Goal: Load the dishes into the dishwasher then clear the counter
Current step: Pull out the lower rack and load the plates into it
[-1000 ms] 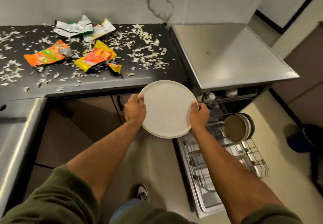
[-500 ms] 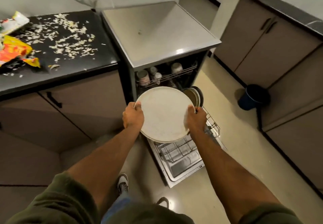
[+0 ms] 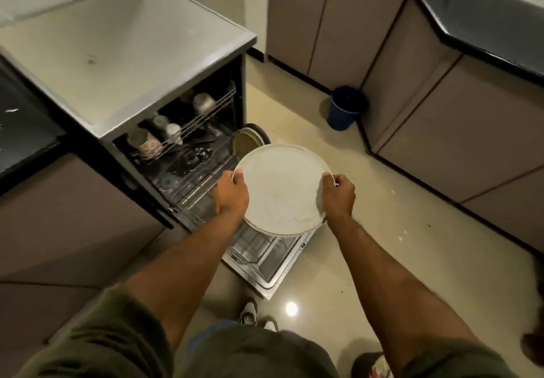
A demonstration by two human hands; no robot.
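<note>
Gripping a large round off-white plate [image 3: 284, 189] at nine and three o'clock, the left hand [image 3: 232, 193] and right hand [image 3: 338, 193] had fingers curled over its rim, holding it above the open stainless dishwasher's [image 3: 188, 153] pulled-out wire lower rack [image 3: 256, 248].

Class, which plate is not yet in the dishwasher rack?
The large white plate, held at its rim by the left hand and right hand; the brown plate behind it already stands on edge in the rack.
</note>
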